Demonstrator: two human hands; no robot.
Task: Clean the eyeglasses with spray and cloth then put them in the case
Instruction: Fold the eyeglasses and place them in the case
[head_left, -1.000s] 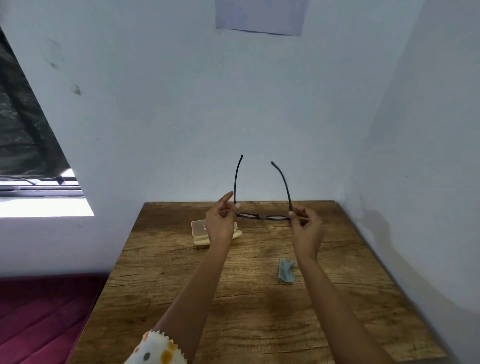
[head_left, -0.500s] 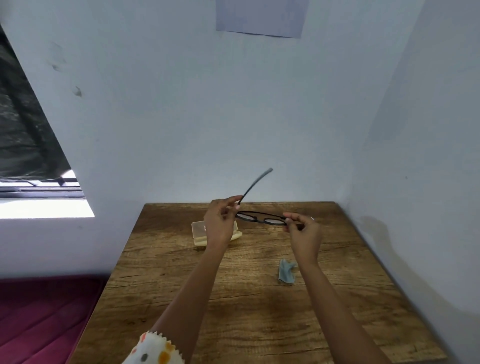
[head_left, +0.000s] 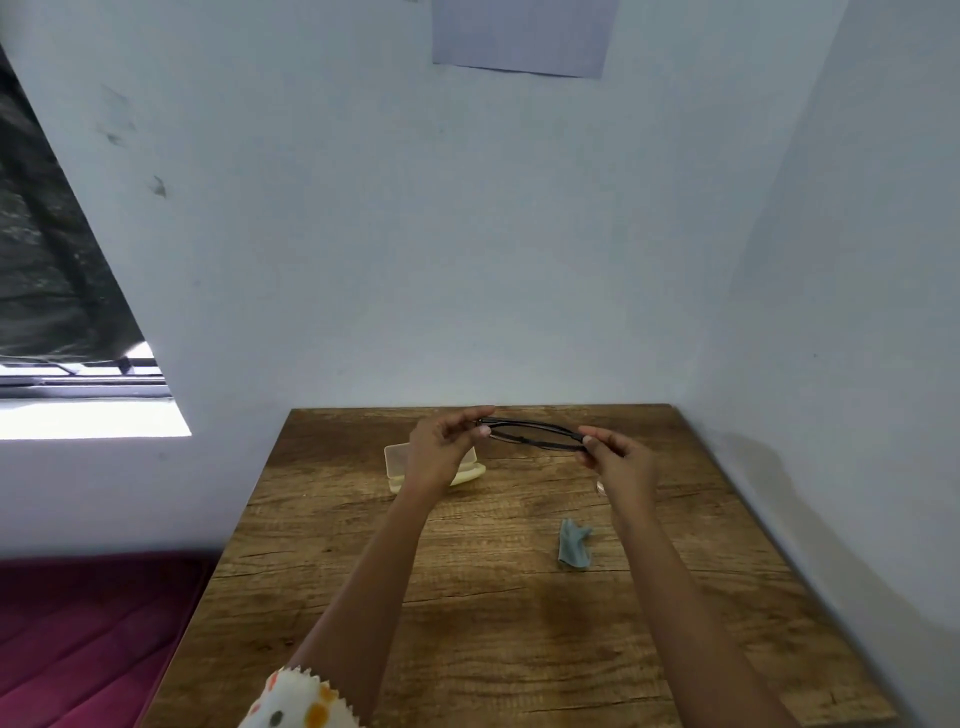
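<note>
The black-framed eyeglasses (head_left: 535, 435) are held flat above the far part of the wooden table (head_left: 467, 623), both temples folded in against the frame. My left hand (head_left: 441, 449) pinches the left end and my right hand (head_left: 621, 462) pinches the right end. Behind and below my left hand lies the open pale yellow case (head_left: 397, 460), partly hidden by that hand. A small crumpled blue-grey cloth (head_left: 573, 545) lies on the table beneath my right forearm. No spray bottle is in view.
The table stands in a corner, with a pale wall behind it and another along its right edge. To the left the table ends above a dark red mat (head_left: 88, 639). A window (head_left: 78, 400) is at far left.
A second ago both temples stood open and upright. The right one folded first, then the left, and the glasses now lie closed between my hands, slightly lower.
</note>
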